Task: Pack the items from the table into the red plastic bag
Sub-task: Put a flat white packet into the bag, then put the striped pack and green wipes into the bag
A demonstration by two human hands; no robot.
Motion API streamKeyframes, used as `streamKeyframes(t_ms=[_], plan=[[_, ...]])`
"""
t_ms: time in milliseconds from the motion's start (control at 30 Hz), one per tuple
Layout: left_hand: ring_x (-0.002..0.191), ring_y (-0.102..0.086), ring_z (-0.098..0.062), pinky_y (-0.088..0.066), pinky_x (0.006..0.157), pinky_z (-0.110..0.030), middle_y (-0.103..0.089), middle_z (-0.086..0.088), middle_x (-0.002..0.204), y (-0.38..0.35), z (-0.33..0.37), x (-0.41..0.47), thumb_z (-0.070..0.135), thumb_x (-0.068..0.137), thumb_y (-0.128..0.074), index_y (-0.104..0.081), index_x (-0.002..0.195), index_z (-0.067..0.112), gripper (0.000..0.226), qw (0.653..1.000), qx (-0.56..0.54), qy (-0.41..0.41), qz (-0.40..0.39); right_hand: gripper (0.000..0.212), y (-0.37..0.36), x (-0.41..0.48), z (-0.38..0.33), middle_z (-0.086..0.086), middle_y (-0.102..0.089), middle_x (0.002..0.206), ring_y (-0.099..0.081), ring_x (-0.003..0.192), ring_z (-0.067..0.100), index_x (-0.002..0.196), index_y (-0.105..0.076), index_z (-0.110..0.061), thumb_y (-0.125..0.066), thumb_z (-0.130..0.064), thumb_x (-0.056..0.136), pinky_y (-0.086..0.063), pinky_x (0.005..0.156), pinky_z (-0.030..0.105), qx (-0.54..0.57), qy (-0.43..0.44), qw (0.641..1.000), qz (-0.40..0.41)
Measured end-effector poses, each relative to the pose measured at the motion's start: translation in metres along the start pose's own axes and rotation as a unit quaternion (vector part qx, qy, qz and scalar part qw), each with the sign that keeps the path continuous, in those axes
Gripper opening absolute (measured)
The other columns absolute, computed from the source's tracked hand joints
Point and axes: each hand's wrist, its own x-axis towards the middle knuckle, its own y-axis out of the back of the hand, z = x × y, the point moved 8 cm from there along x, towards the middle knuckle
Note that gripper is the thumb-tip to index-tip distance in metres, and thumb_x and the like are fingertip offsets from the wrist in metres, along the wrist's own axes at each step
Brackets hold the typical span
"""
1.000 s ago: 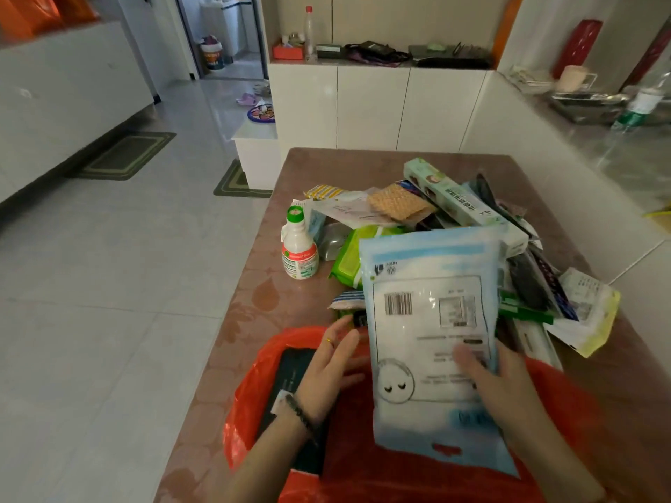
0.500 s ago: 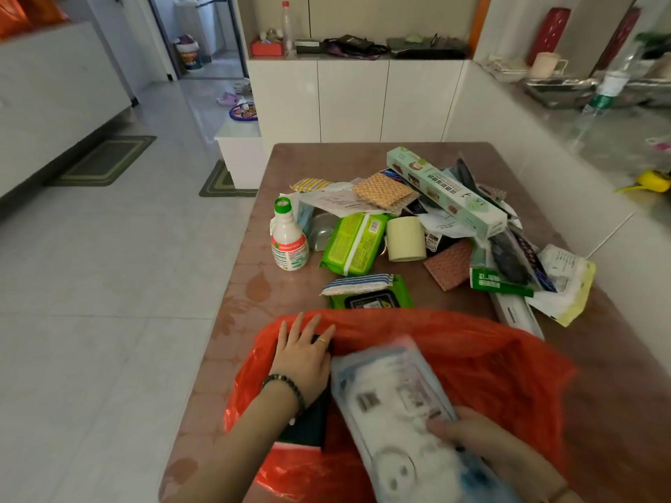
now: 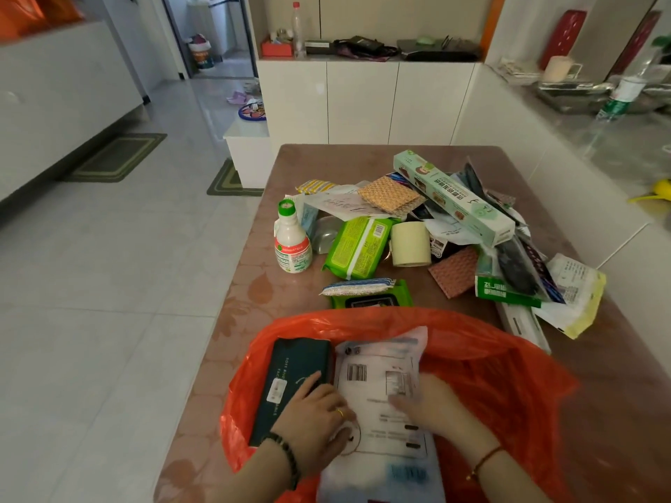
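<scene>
Now both hands are down inside the red bag (image 3: pixel 508 379), which sits wide open on the near end of the table (image 3: pixel 326 165). The left hand (image 3: pixel 319 419) lies flat with its fingers stretched out, its forefinger reaching onto a dark pack (image 3: pixel 290 379) and the rest of it pressing on the white pouch (image 3: pixel 377 397). The right hand (image 3: pixel 432 408) rests on the pouch too, palm down, fingers spread and relaxed, though it is a bit blurred. Neither hand grips anything. The pouch lies label-up in the bag, just beside the dark pack and touching it, its far end pointing toward the pile. Beyond the bag's rim the other items wait on the table: a second green pack (image 3: pixel 374 302) with a sponge (image 3: pixel 357 286) on top, right by the rim; a white bottle (image 3: pixel 292 245) standing upright on the left; a green wipes pack (image 3: pixel 357 248) next to it; a tape roll (image 3: pixel 410 245) on its side, touching that pack. A long box (image 3: pixel 454 201) lies slantwise over the heap of packets at the back right, with an orange cloth (image 3: pixel 390 194) just beside its far end and a pink cloth (image 3: pixel 455 272) lower down near the roll.
</scene>
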Motion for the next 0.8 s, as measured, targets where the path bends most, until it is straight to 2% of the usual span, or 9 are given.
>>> streamKeyframes(t_ms=[67, 133, 233, 300, 400, 533, 633, 700, 800], plan=[[0.088, -0.058, 0.008, -0.046, 0.099, -0.026, -0.065, 0.027, 0.086, 0.012, -0.004, 0.01, 0.047, 0.077, -0.041, -0.067, 0.09, 0.042, 0.03, 0.997, -0.068, 0.031, 0.022, 0.008, 0.054, 0.002, -0.019, 0.002, -0.067, 0.082, -0.061, 0.072, 0.012, 0.087, -0.065, -0.011, -0.059, -0.016, 0.087, -0.044, 0.059, 0.011, -0.005, 0.057, 0.986, 0.155], [0.102, -0.055, -0.001, -0.034, 0.104, -0.023, -0.064, 0.015, 0.104, 0.024, -0.014, 0.023, 0.045, 0.084, -0.036, -0.063, 0.108, 0.032, 0.039, 0.977, -0.184, 0.085, 0.068, 0.021, 0.092, 0.007, -0.048, 0.006, -0.064, 0.104, -0.06, 0.095, 0.018, 0.106, -0.062, -0.009, -0.061, -0.011, 0.085, -0.046, 0.081, 0.022, 0.003, 0.14, 0.949, 0.283], [0.106, -0.05, 0.002, -0.036, 0.096, -0.012, -0.057, 0.014, 0.111, 0.043, -0.022, 0.047, 0.038, 0.088, -0.044, -0.056, 0.119, 0.023, 0.036, 0.933, -0.303, 0.146, 0.13, 0.05, 0.088, 0.049, -0.087, 0.01, -0.044, 0.138, -0.042, 0.128, 0.024, 0.132, -0.045, -0.012, -0.058, -0.008, 0.085, -0.034, 0.105, 0.032, -0.076, 0.204, 0.945, 0.244], [0.107, -0.053, -0.002, -0.043, 0.095, -0.016, -0.057, 0.011, 0.112, 0.046, -0.029, 0.063, 0.026, 0.09, -0.051, -0.052, 0.121, 0.021, 0.032, 0.883, -0.398, 0.206, 0.141, 0.052, 0.073, 0.087, -0.096, 0.014, -0.038, 0.144, -0.035, 0.134, 0.029, 0.135, -0.042, -0.013, -0.056, -0.009, 0.085, -0.032, 0.109, 0.038, -0.182, 0.211, 0.942, 0.184], [0.105, -0.056, -0.013, -0.046, 0.089, -0.018, -0.06, -0.005, 0.119, 0.035, -0.04, 0.078, 0.019, 0.091, -0.05, -0.047, 0.123, 0.017, 0.033, 0.75, -0.569, 0.303, 0.15, 0.031, 0.077, 0.112, -0.093, 0.014, -0.061, 0.119, -0.056, 0.109, 0.033, 0.118, -0.058, -0.011, -0.053, -0.008, 0.088, -0.047, 0.088, 0.042, -0.183, 0.201, 0.944, 0.185], [0.096, -0.061, -0.021, -0.052, 0.078, -0.031, -0.061, -0.007, 0.114, 0.018, -0.035, 0.091, 0.03, 0.086, -0.055, -0.042, 0.127, 0.014, 0.046, 0.489, -0.788, 0.344, 0.146, 0.026, 0.088, 0.06, -0.107, 0.01, -0.068, 0.103, -0.062, 0.093, 0.025, 0.11, -0.062, -0.011, -0.054, -0.02, 0.087, -0.052, 0.079, 0.037, -0.076, 0.34, 0.891, 0.292], [0.092, -0.063, -0.033, -0.056, 0.072, -0.041, -0.064, -0.019, 0.111, 0.013, -0.044, 0.093, 0.031, 0.079, -0.063, -0.054, 0.117, 0.003, 0.048, 0.385, -0.821, 0.371, 0.202, 0.032, 0.051, 0.026, -0.115, 0.003, -0.066, 0.106, -0.053, 0.1, 0.011, 0.106, -0.063, -0.017, -0.058, -0.036, 0.08, -0.04, 0.092, 0.021, -0.123, 0.499, 0.844, 0.149], [0.08, -0.061, -0.027, -0.052, 0.066, -0.038, -0.063, -0.015, 0.099, 0.007, -0.062, 0.077, 0.014, 0.083, -0.06, -0.056, 0.105, 0.004, 0.024, 0.331, -0.784, 0.438, 0.289, 0.038, 0.051, 0.039, -0.107, -0.007, -0.064, 0.105, -0.053, 0.1, 0.001, 0.1, -0.069, -0.016, -0.06, -0.047, 0.078, -0.04, 0.093, 0.015, -0.057, 0.448, 0.89, 0.052], [0.078, -0.06, -0.023, -0.051, 0.069, -0.038, -0.062, -0.01, 0.093, 0.01, -0.083, 0.056, 0.005, 0.084, -0.058, -0.055, 0.103, 0.009, 0.019, 0.315, -0.75, 0.458, 0.359, 0.027, 0.092, 0.087, -0.091, 0.0, -0.066, 0.109, -0.059, 0.103, 0.009, 0.108, -0.066, -0.013, -0.061, -0.025, 0.084, -0.047, 0.091, 0.028, 0.021, 0.321, 0.932, 0.166]])
